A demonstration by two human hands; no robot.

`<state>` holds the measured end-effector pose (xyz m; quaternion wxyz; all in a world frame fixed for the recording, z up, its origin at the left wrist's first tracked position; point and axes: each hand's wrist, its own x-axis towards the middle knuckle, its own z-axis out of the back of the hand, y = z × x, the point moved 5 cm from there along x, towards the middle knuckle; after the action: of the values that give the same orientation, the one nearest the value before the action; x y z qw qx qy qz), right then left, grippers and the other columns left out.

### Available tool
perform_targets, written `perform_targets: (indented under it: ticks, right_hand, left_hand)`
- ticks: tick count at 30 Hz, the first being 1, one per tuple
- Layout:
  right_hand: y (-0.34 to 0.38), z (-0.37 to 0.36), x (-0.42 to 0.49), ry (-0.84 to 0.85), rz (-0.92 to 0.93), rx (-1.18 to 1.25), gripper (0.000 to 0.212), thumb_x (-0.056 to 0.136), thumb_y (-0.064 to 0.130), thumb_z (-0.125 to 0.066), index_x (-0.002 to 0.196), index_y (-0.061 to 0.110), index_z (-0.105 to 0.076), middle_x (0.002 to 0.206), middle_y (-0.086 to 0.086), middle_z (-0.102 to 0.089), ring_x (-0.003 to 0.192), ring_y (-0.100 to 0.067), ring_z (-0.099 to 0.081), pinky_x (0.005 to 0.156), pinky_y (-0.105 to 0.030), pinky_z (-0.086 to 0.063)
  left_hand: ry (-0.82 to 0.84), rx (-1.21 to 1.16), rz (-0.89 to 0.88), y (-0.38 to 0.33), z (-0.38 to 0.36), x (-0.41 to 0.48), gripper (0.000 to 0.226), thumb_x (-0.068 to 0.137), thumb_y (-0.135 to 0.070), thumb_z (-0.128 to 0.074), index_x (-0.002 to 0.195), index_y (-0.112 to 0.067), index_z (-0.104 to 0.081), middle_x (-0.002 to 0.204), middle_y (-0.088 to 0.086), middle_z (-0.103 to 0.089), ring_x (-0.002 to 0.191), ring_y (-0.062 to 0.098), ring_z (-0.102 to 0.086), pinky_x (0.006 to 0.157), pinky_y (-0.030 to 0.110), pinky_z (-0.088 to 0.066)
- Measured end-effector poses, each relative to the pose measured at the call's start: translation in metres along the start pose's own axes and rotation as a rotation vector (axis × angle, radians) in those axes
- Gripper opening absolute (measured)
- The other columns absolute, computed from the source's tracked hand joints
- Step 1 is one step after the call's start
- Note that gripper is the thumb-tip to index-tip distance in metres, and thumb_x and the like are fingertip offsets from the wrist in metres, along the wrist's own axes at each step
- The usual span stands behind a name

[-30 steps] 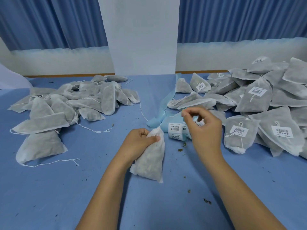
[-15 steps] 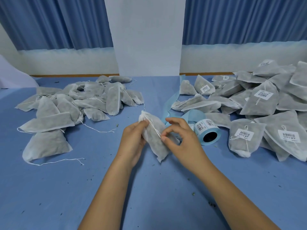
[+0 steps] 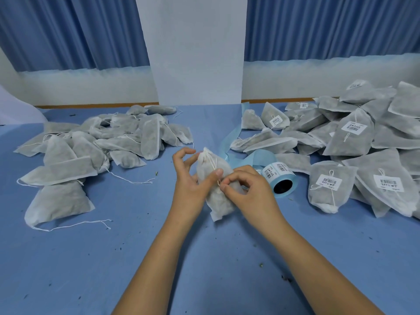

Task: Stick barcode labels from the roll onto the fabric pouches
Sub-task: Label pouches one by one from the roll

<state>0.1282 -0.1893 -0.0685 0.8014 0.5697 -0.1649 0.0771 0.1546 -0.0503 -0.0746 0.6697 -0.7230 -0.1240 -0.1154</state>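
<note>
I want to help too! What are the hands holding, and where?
Both hold one pouch: left hand grips its upper side, thumb on front; right hand pinches its middle.

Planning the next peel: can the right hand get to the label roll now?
Probably yes: the label roll lies close beside the right hand, nothing between. Its fingers pinch the pouch, so they must release first.

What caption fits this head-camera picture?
A person's left hand and right hand hold a fabric pouch; label roll beside, unlabelled pouches left, labelled pouches right.
</note>
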Motion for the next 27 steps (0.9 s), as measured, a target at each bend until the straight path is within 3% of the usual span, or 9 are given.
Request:
perform_targets:
  ticks: [3, 5, 8, 10, 13, 17, 19, 22, 27]
  right_hand:
    - [0.002, -0.003, -0.001, 0.029, 0.022, -0.022, 0.025, 0.079, 0.006, -0.073, 0.069, 0.028, -0.064, 0.092, 0.005, -0.057, 0.084, 0.004, -0.054, 0.075, -0.011, -0.039]
    - [0.003, -0.001, 0.0, 0.031, 0.029, -0.03, 0.024, 0.079, 0.006, -0.072, 0.071, 0.026, -0.065, 0.093, 0.005, -0.057, 0.083, 0.0, -0.057, 0.077, -0.012, -0.042]
    - [-0.001, 0.026, 0.007, -0.195, -0.002, -0.139, 0.007, 0.082, 0.008, -0.07, 0.083, 0.014, -0.066, 0.098, 0.0, -0.058, 0.075, -0.015, -0.061, 0.075, -0.028, -0.052]
    - [-0.01, 0.046, 0.01, -0.291, -0.082, -0.317, 0.016, 0.083, 0.014, -0.07, 0.097, 0.01, -0.063, 0.102, -0.001, -0.061, 0.079, -0.02, -0.061, 0.078, -0.036, -0.051]
    - [-0.024, 0.043, 0.012, -0.146, -0.248, -0.383, 0.026, 0.082, 0.015, -0.071, 0.105, 0.011, -0.059, 0.1, 0.001, -0.064, 0.072, -0.025, -0.065, 0.073, -0.039, -0.054]
    - [-0.03, 0.03, 0.009, -0.036, -0.26, -0.44, 0.013, 0.085, 0.009, -0.065, 0.079, 0.019, -0.059, 0.077, 0.012, -0.061, 0.036, -0.009, -0.056, 0.053, -0.033, -0.054]
    - [-0.033, 0.029, 0.01, -0.029, -0.252, -0.382, 0.017, 0.085, 0.008, -0.065, 0.072, 0.02, -0.062, 0.075, 0.01, -0.063, 0.036, -0.011, -0.056, 0.053, -0.035, -0.055]
    - [-0.031, 0.024, 0.011, -0.003, -0.256, -0.213, 0.013, 0.084, 0.009, -0.069, 0.075, 0.018, -0.067, 0.077, 0.006, -0.066, 0.036, -0.009, -0.054, 0.046, -0.026, -0.048]
    - [-0.028, 0.026, 0.011, -0.042, -0.296, -0.022, 0.008, 0.081, 0.007, -0.072, 0.077, 0.014, -0.069, 0.075, 0.0, -0.068, 0.038, -0.005, -0.052, 0.045, -0.026, -0.047]
  left_hand:
    - [0.004, 0.172, -0.112, -0.006, -0.001, 0.0, 0.031, 0.08, 0.0, -0.073, 0.085, -0.026, -0.057, 0.096, -0.01, -0.059, 0.075, 0.008, -0.057, 0.072, 0.023, -0.045]
    - [-0.01, 0.235, -0.14, -0.007, 0.0, 0.0, 0.033, 0.08, 0.01, -0.067, 0.075, -0.023, -0.065, 0.092, -0.007, -0.058, 0.081, 0.001, -0.056, 0.076, 0.015, -0.041]
    - [-0.036, 0.307, -0.142, -0.007, 0.002, 0.0, 0.031, 0.084, 0.004, -0.068, 0.082, -0.027, -0.072, 0.094, -0.008, -0.058, 0.078, -0.008, -0.054, 0.073, 0.007, -0.039]
    - [-0.073, 0.381, -0.158, -0.005, 0.004, 0.001, 0.026, 0.084, -0.001, -0.07, 0.094, -0.024, -0.074, 0.09, -0.013, -0.056, 0.073, -0.011, -0.052, 0.072, 0.004, -0.037]
    - [-0.102, 0.426, -0.198, -0.007, 0.003, 0.001, 0.026, 0.083, 0.001, -0.071, 0.103, -0.015, -0.075, 0.087, -0.017, -0.053, 0.07, -0.016, -0.05, 0.071, 0.0, -0.035]
    - [-0.064, 0.407, -0.224, -0.003, -0.001, 0.0, 0.042, 0.08, 0.017, -0.061, 0.076, -0.022, -0.074, 0.085, -0.008, -0.056, 0.071, -0.007, -0.054, 0.066, 0.005, -0.038]
    - [-0.041, 0.434, -0.24, 0.0, -0.004, 0.0, 0.042, 0.078, 0.023, -0.055, 0.071, -0.014, -0.075, 0.085, -0.006, -0.056, 0.074, -0.007, -0.056, 0.066, 0.005, -0.039]
    - [-0.005, 0.546, -0.324, 0.001, -0.012, -0.001, 0.03, 0.081, 0.019, -0.058, 0.084, -0.004, -0.077, 0.087, -0.009, -0.057, 0.079, -0.006, -0.057, 0.071, 0.004, -0.041]
    - [0.065, 0.631, -0.48, -0.001, -0.021, -0.004, 0.019, 0.084, 0.006, -0.064, 0.099, 0.002, -0.074, 0.095, 0.009, -0.064, 0.086, 0.003, -0.056, 0.08, 0.002, -0.04]
